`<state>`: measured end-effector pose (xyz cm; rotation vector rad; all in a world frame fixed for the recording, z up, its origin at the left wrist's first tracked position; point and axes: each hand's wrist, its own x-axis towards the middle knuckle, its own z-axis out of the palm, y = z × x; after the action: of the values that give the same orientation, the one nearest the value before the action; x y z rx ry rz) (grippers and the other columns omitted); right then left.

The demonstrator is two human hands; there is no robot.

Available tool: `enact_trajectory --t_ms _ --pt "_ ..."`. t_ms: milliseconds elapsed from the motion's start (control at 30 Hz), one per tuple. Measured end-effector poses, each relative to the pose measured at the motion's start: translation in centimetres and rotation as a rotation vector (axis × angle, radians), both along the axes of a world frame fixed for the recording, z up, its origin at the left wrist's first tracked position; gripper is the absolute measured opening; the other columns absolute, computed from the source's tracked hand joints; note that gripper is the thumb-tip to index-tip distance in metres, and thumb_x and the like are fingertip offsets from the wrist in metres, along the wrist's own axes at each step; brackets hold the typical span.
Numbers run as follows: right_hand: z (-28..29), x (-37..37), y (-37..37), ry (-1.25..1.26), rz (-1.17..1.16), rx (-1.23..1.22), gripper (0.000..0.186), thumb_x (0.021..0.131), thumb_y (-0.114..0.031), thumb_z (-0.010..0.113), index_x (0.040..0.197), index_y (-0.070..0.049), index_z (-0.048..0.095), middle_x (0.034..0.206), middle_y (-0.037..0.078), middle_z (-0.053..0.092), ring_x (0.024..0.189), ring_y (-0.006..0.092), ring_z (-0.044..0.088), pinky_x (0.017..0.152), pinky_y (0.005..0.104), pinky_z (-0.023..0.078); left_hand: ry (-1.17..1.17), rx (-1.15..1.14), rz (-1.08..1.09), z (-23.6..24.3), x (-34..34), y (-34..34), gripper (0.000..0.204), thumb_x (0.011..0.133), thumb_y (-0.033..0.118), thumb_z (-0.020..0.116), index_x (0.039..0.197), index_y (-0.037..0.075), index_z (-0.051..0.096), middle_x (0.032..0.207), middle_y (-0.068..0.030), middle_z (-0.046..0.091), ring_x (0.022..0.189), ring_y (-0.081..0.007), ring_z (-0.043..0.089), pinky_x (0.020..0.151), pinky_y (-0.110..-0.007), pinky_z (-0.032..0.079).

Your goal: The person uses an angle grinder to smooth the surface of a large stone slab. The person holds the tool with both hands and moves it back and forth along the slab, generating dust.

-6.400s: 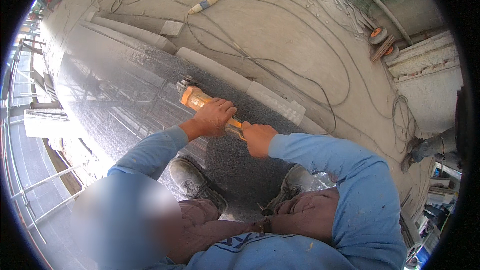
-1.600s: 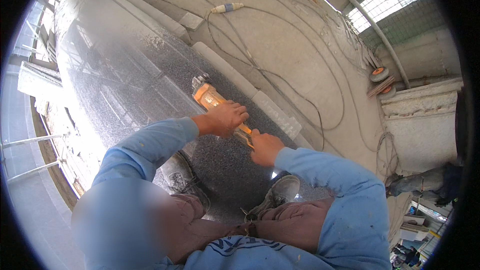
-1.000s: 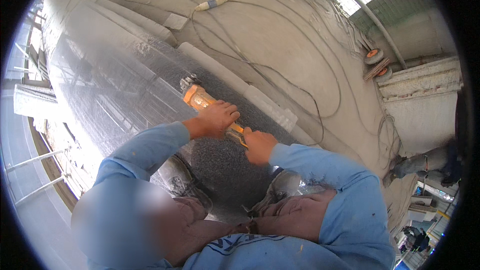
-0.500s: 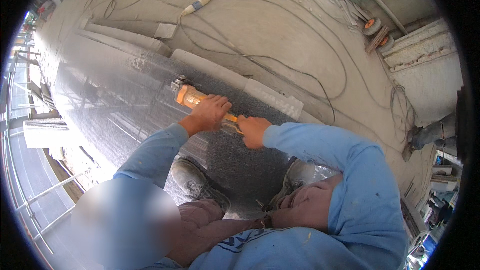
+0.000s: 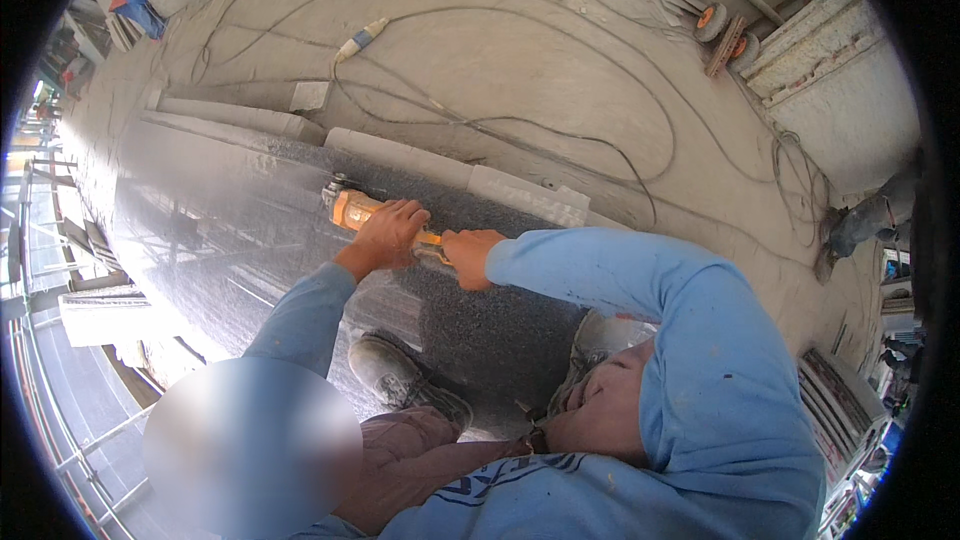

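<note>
An orange angle grinder lies low over a dark speckled stone slab, its metal head toward the far left. Around the front of its body my left hand is closed. Farther back, my right hand is wrapped round the rear handle. The disc under the head is mostly hidden, so I cannot tell whether it touches the stone. Both forearms are in light blue sleeves. My shoes are on the slab, close below the grinder.
Pale stone blocks line the slab's far edge. A long cable with a connector loops over the dusty floor. Wheels stand at the far right near a pale block wall. Another person's leg shows at right. Metal rails run along the left.
The grinder and both hands have shifted left in the picture, while the view itself has also moved a little. My grip on the grinder looks the same.
</note>
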<state>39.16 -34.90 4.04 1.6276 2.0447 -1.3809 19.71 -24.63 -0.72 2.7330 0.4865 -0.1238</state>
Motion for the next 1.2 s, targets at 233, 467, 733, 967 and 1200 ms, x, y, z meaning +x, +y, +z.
enact_trajectory --t_ms 233,467,733,967,1200 --pt "1.3 1.1 -1.4 -0.019 0.013 -0.049 0.054 0.077 -0.013 0.078 0.123 0.004 0.054 0.109 0.021 0.070 0.103 0.0352 0.071 0.086 0.0453 0.057 -0.132 0.019 -0.022 0.6 1.0 -1.7 0.065 0.056 0.014 0.086 0.115 0.004 0.059 0.107 -0.0122 0.060 0.105 -0.0335 0.061 0.096 -0.045 0.050" --pt "2.5 3.2 -4.1 -0.053 -0.009 -0.068 0.052 0.077 -0.013 0.077 0.121 0.003 0.053 0.107 0.022 0.070 0.099 0.0359 0.071 0.084 0.0455 0.057 -0.149 -0.011 -0.056 0.9 3.1 -4.1 0.053 0.065 0.010 0.080 0.112 0.003 0.057 0.103 -0.0144 0.060 0.100 -0.0366 0.062 0.091 -0.047 0.051" --pt "4.4 4.7 -5.2 -0.045 0.003 -0.088 0.042 0.082 -0.007 0.067 0.118 0.005 0.052 0.102 0.024 0.070 0.095 0.0382 0.071 0.080 0.0466 0.057 -0.236 -0.025 -0.052 1.0 4.5 -5.6 0.048 0.067 0.011 0.078 0.110 0.003 0.057 0.100 -0.0135 0.059 0.096 -0.0343 0.063 0.087 -0.046 0.050" --pt "2.9 4.1 -4.8 -0.025 0.003 -0.049 0.041 0.081 -0.006 0.067 0.117 0.006 0.051 0.100 0.025 0.070 0.093 0.0394 0.072 0.079 0.0478 0.057 -0.173 -0.002 -0.051 0.5 4.0 -4.8 0.049 0.064 0.012 0.079 0.107 0.003 0.058 0.098 -0.0126 0.058 0.095 -0.0334 0.062 0.087 -0.045 0.050" --pt "1.4 3.5 -4.7 0.000 -0.031 -0.088 0.042 0.080 -0.006 0.070 0.116 0.005 0.051 0.100 0.025 0.070 0.093 0.0409 0.071 0.078 0.0482 0.057 -0.135 -0.014 -0.043 0.4 3.3 -4.8 0.049 0.062 0.013 0.078 0.107 0.003 0.059 0.101 -0.0120 0.058 0.097 -0.0310 0.061 0.089 -0.043 0.049"
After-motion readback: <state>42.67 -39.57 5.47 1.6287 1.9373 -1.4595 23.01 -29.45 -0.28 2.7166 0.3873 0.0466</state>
